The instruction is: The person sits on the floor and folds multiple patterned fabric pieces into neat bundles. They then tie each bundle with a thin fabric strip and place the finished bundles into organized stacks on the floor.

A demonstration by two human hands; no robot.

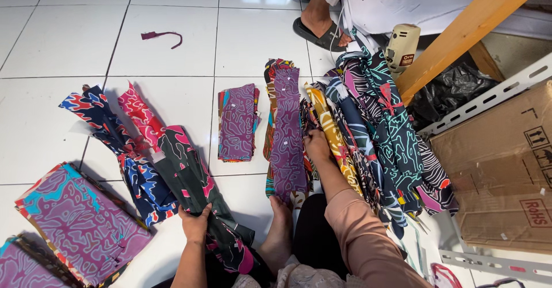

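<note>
The left hand [194, 223] grips the near end of a dark green and pink printed bundle [195, 190], fingers curled over its edge. The bundle lies on the white tiled floor [167, 58] and runs away from the person toward a red and pink end. Just beside it on the left lies a navy, red and blue bundle [123, 150], the two touching near their middles.

The right hand [317, 145] rests flat, fingers closed, on the fabric where a long purple strip [287, 132] meets a yellow strip [333, 138]; whether it pinches anything I cannot tell. The purple strip lies on top of multicoloured pieces. The person's bare foot [280, 230] touches the strip's near end.

Between the two hands lies a small folded purple stack [237, 122], apart from both. Right of the yellow strip a heap of teal and dark patterned strips [385, 121] fans out toward a cardboard box [500, 161] and a black bag [448, 89]. At bottom left sits a stack of purple and turquoise pieces [80, 224].

Farther off, a maroon scrap [162, 36] lies alone on the tiles. At the top, another person's sandalled foot [322, 29] stands near a cream power tool [401, 46] and a slanted wooden beam [466, 26].
</note>
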